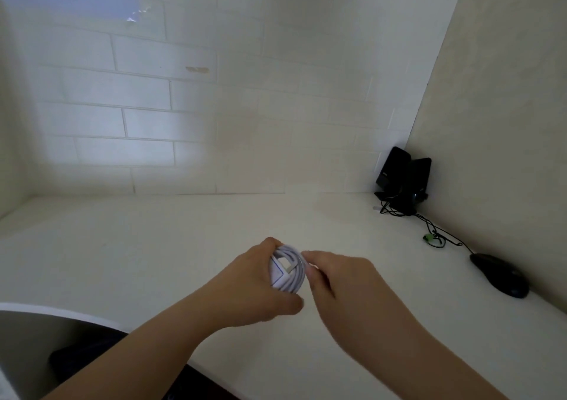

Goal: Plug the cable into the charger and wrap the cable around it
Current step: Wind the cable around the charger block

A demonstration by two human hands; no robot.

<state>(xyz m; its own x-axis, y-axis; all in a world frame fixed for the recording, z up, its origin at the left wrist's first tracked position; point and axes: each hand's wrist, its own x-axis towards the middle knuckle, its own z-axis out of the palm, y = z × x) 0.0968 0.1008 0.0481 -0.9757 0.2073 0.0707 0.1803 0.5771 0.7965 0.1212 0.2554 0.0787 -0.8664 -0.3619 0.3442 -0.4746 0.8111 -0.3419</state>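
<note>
Left hand (256, 280) grips the white charger (277, 272) w/ fingers curled round its far side and thumb on the near side, held just above the desk (153, 246), centre of scene. White cable (296, 264) already sits in several loops round the charger; a connector shows against the charger face, so it looks plugged in, tho blur makes that hard to confirm. Right hand (334, 280) is just right of the bundle, fingertips pinched at the loops; looks like it's pinching the cable's tail end, but can't tell for sure.

Judgement: wrap nearly done, last turn or tuck left. To do it well: keep left grip firm so loops don't spring off, keep light tension w/ right hand, lay the tail flat beside the other turns, tuck the end under a loop. Don't yank near the plug.

Black speakers (403, 178) sit far right in the corner, black mouse (498, 275) further right, both well apart.
</note>
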